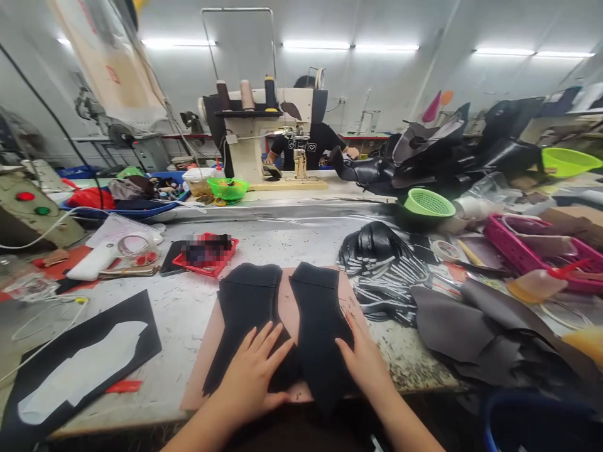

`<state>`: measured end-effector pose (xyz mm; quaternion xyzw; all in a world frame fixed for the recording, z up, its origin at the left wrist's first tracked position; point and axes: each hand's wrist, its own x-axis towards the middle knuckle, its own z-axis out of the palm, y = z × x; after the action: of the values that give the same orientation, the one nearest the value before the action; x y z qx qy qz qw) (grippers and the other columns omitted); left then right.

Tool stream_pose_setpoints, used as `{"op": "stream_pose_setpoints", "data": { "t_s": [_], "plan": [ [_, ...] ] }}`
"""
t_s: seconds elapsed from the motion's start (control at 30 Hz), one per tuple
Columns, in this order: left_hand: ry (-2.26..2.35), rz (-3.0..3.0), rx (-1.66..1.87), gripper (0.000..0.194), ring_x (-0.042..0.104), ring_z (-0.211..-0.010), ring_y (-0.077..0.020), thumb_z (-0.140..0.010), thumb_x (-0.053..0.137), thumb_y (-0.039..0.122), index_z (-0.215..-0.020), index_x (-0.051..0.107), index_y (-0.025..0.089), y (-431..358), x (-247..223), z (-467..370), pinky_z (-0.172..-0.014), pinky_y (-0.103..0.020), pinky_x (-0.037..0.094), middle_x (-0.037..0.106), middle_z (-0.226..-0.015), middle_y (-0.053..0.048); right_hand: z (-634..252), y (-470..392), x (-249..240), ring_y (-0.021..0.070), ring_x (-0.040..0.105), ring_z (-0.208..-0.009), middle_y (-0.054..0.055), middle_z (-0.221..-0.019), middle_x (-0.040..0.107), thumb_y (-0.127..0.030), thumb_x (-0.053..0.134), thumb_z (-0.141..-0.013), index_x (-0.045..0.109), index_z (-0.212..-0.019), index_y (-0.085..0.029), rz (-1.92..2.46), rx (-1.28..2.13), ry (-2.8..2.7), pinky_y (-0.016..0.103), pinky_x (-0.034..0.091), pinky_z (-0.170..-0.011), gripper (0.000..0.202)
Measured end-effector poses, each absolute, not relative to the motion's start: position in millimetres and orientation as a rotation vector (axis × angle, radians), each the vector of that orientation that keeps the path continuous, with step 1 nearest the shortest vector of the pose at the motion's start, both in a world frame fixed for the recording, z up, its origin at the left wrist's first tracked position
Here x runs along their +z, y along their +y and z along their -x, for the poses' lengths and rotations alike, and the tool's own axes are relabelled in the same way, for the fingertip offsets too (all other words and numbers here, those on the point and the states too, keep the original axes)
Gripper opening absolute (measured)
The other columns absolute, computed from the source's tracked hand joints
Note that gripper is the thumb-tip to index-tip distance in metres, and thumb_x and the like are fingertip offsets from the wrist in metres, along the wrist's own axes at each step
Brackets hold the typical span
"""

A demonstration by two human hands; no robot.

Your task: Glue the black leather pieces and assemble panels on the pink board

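Two black boot-shaped fabric pieces lie side by side on a pinkish board (207,348) at the table's front. My left hand (257,361) rests on the lower part of the left black piece (247,295), fingers spread. At the right edge of the right black piece (318,320) is my right hand (365,355), with thumb and fingers apart; the thumb touches the fabric. Each piece has a seam line across its top, and the left one looks like several layers. The lower tip of the right piece hangs past the board's front edge.
Left lies a white paper pattern (89,370) on a black sheet. A red basket (214,270) stands behind the board. To the right are bundled black strips (377,251) and dark brown sheets (466,333). A sewing machine (249,144) stands beyond, with a person (325,141) behind it.
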<state>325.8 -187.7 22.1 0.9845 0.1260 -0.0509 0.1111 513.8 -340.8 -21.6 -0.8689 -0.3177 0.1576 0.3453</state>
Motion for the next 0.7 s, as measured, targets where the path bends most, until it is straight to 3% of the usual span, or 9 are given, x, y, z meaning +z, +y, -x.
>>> {"op": "stream_pose_setpoints", "data": {
  "t_s": [0.3, 0.43, 0.6, 0.7],
  "plan": [
    [0.322, -3.029, -0.092, 0.082, 0.032, -0.128, -0.0305, -0.061, 0.069, 0.056, -0.132, 0.040, 0.026, -170.9, 14.2, -323.8, -0.104, -0.048, 0.031, 0.036, -0.139, -0.010, -529.2, -338.0, -9.7, 0.0247, 0.053, -0.113, 0.010, -0.127, 0.053, -0.021, 0.048, -0.081, 0.043, -0.131, -0.016, 2.416, 0.430, -0.981, 0.034, 0.045, -0.088, 0.051],
    [0.368, -3.013, -0.014, 0.065, 0.039, -0.124, -0.0271, -0.069, 0.066, 0.041, -0.129, 0.044, 0.025, -168.1, 14.9, -317.6, -0.102, -0.042, 0.037, 0.041, -0.136, -0.007, -538.5, -343.9, -11.0, 0.0259, 0.058, -0.104, 0.010, -0.120, 0.058, -0.023, 0.055, -0.078, 0.050, -0.125, -0.020, 2.434, 0.384, -1.046, 0.036, 0.047, -0.084, 0.047],
    [0.417, -2.999, 0.125, 0.037, 0.056, -0.108, -0.0230, -0.081, 0.048, 0.027, -0.116, 0.057, 0.019, -162.8, 16.4, -311.6, -0.089, -0.033, 0.050, 0.058, -0.119, -0.007, -531.1, -351.9, -15.2, 0.0311, 0.054, -0.102, 0.014, -0.111, 0.059, -0.027, 0.058, -0.074, 0.063, -0.104, -0.018, 2.298, 0.004, -1.035, 0.046, 0.042, -0.087, 0.032],
    [0.512, -2.954, 0.276, 0.036, 0.060, -0.101, -0.0209, -0.088, 0.035, 0.029, -0.112, 0.059, 0.019, -168.6, 23.3, -314.7, -0.087, -0.031, 0.050, 0.063, -0.112, -0.006, -514.0, -348.6, -4.4, 0.0271, 0.055, -0.099, 0.011, -0.103, 0.060, -0.036, 0.051, -0.078, 0.065, -0.095, -0.020, 1.989, 0.188, -0.996, 0.043, 0.042, -0.088, 0.026]
  ]
}}
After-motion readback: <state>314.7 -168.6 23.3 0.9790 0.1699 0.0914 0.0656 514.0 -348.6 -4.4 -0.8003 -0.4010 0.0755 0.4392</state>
